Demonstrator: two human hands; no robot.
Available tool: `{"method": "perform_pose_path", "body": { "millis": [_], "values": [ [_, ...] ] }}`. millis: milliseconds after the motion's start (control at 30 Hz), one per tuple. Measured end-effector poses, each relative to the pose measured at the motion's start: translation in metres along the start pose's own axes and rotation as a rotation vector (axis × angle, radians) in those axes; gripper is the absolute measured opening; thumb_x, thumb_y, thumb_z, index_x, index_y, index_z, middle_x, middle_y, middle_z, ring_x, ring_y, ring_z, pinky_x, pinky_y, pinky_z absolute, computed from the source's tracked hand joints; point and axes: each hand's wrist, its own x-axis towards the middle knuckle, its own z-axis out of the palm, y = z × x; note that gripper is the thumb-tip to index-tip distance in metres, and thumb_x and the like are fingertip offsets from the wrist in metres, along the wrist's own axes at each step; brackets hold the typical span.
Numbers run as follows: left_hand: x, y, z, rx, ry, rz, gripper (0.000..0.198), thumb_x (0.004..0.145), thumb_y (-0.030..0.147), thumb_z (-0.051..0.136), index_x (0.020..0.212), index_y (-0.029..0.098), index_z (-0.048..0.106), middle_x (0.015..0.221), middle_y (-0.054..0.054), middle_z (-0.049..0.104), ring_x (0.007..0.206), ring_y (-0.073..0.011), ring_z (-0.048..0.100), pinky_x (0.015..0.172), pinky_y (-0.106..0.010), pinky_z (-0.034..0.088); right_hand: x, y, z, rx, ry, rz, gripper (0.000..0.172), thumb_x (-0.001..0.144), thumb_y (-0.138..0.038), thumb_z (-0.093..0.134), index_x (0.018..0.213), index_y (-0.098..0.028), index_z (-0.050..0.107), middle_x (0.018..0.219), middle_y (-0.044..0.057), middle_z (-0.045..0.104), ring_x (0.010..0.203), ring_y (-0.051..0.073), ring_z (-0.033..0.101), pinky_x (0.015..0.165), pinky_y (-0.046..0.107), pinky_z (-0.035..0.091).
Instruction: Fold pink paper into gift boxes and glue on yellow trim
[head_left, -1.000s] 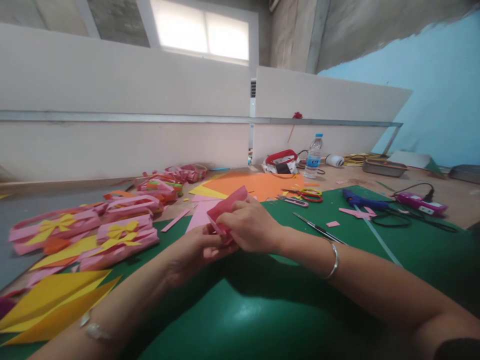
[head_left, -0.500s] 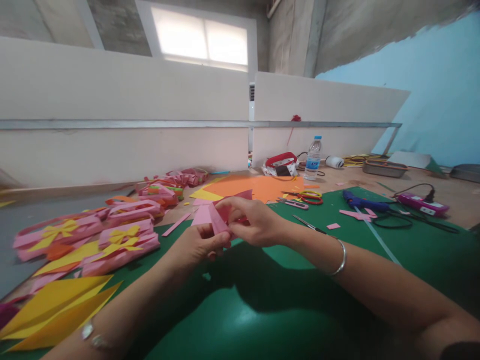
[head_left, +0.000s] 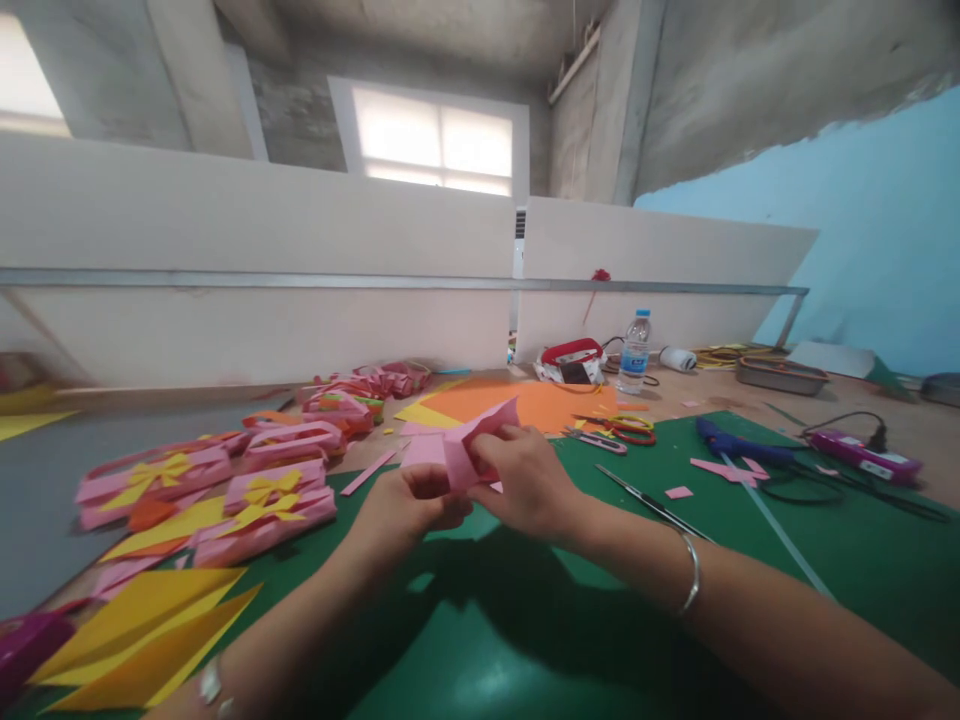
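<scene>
A folded piece of pink paper (head_left: 466, 452) is held up over the green mat (head_left: 480, 640). My left hand (head_left: 409, 505) pinches its lower left edge. On the other side, my right hand (head_left: 525, 475) grips the paper, with some fingers inside the fold. Behind the hands lies more flat pink paper (head_left: 421, 450), partly covered by them. A thin pink strip (head_left: 367, 473) rests left of my left hand. Right of my right hand are tweezers or a similar slim metal tool (head_left: 645, 497), a pink-handled cutter (head_left: 598, 440) and scissors (head_left: 622, 429).
Pink paper bags with yellow bows (head_left: 274, 500) crowd the left side, near folded yellow paper (head_left: 150, 630). Orange sheets (head_left: 517, 400) lie behind. On the right are a blue glue gun (head_left: 739, 443), a purple power box (head_left: 862, 455) and a water bottle (head_left: 634, 355).
The view has tilted up, so the table things sit lower. My hands still hold the pink paper; its fold is opened wider and my right fingers reach further into it.
</scene>
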Motion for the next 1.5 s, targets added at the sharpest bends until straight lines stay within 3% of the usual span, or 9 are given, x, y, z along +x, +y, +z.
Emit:
{"method": "perform_pose_path", "body": {
  "millis": [200,367,567,767,1033,1167,1267,1500],
  "values": [
    [-0.002,0.007,0.002,0.07,0.069,0.146,0.017,0.054,0.021,0.073,0.07,0.016,0.069,0.057,0.004,0.067,0.054,-0.0093,0.054,0.056,-0.021,0.043,-0.003,-0.006,0.005,0.023,0.098,0.12,0.013,0.066,-0.02,0.069,0.075,-0.017,0.06,0.075,0.005,0.063,0.07,0.019,0.054,0.061,0.028,0.034],
    [-0.005,0.01,0.003,0.113,0.114,0.231,0.011,0.059,0.021,0.067,0.069,0.018,0.069,0.06,0.004,0.067,0.06,-0.0112,0.059,0.06,-0.021,0.044,-0.004,-0.005,0.01,0.067,0.178,0.064,0.015,0.067,-0.016,0.068,0.08,-0.016,0.062,0.082,0.007,0.066,0.077,0.022,0.056,0.068,0.031,0.038],
    [-0.006,0.004,0.006,0.175,0.082,0.278,0.014,0.061,0.021,0.062,0.073,0.018,0.069,0.067,0.001,0.071,0.068,-0.0156,0.064,0.064,-0.023,0.047,-0.002,-0.002,0.011,0.061,0.152,0.036,0.014,0.06,-0.009,0.069,0.069,-0.017,0.061,0.075,0.004,0.065,0.073,0.021,0.056,0.066,0.03,0.038],
    [-0.006,0.005,0.002,0.297,0.154,0.304,0.016,0.064,0.023,0.059,0.074,0.017,0.068,0.07,-0.001,0.072,0.068,-0.0168,0.064,0.063,-0.024,0.047,-0.003,-0.003,0.013,0.116,0.182,-0.033,0.009,0.07,-0.014,0.067,0.077,-0.018,0.063,0.082,0.004,0.068,0.081,0.021,0.058,0.072,0.031,0.038],
    [-0.005,0.009,-0.001,0.43,0.254,0.363,0.016,0.068,0.029,0.055,0.073,0.018,0.066,0.066,0.0,0.068,0.062,-0.0162,0.06,0.058,-0.025,0.042,-0.006,-0.012,0.014,0.244,0.375,-0.002,0.007,0.074,-0.016,0.063,0.077,-0.019,0.058,0.072,0.001,0.066,0.068,0.017,0.06,0.064,0.03,0.043],
    [-0.003,0.008,-0.002,0.493,0.3,0.4,0.015,0.07,0.027,0.051,0.07,0.019,0.064,0.063,0.0,0.064,0.059,-0.016,0.056,0.057,-0.026,0.04,-0.006,-0.016,0.014,0.391,0.561,0.045,0.023,0.072,-0.018,0.065,0.091,-0.02,0.052,0.079,0.001,0.065,0.073,0.016,0.063,0.067,0.028,0.049],
    [-0.001,0.004,-0.004,0.545,0.32,0.439,0.012,0.071,0.025,0.05,0.066,0.02,0.059,0.063,0.0,0.062,0.061,-0.0161,0.055,0.057,-0.026,0.039,-0.006,-0.018,0.013,0.437,0.509,0.057,0.033,0.071,-0.016,0.065,0.1,-0.022,0.053,0.086,0.0,0.066,0.076,0.015,0.064,0.071,0.027,0.05],
    [0.003,-0.003,-0.004,0.671,0.312,0.483,0.013,0.073,0.019,0.044,0.06,0.022,0.048,0.063,-0.001,0.057,0.062,-0.0169,0.051,0.057,-0.026,0.037,-0.006,-0.023,0.008,0.632,0.384,0.158,0.03,0.067,-0.014,0.065,0.096,-0.02,0.062,0.086,0.001,0.066,0.076,0.014,0.059,0.069,0.026,0.048]
  ]
}}
